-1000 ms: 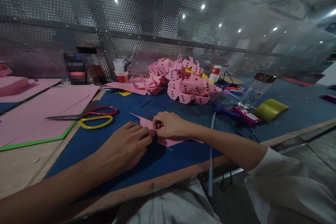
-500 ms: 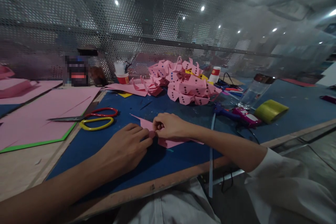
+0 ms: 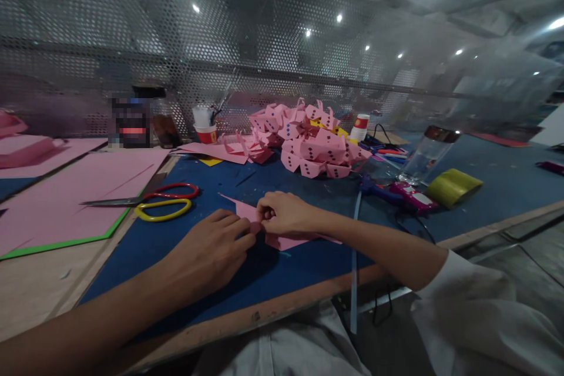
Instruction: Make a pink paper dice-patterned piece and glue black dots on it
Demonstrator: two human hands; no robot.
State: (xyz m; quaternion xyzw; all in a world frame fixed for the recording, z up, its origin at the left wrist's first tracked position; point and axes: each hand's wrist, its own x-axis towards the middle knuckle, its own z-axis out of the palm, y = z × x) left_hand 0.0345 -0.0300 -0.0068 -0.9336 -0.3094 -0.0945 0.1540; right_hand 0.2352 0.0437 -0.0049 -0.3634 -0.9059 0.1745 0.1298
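A piece of pink paper lies on the blue table top, partly hidden under both hands, with a thin pointed strip sticking out to the upper left. My left hand has its fingers closed on the paper's near left edge. Against it, my right hand pinches the same paper between thumb and curled fingers. Left of the hands rest scissors with one red and one yellow handle. Behind the hands is a heap of folded pink paper shapes with dark diamond marks.
To the right are a blue and magenta glue gun with a glue stick, a yellow tape roll and a clear bottle. Large pink sheets cover the left side. A paper cup stands by the perforated metal screen.
Both hands keep their hold on the pink paper in nearly the same place. The view has shifted very slightly.
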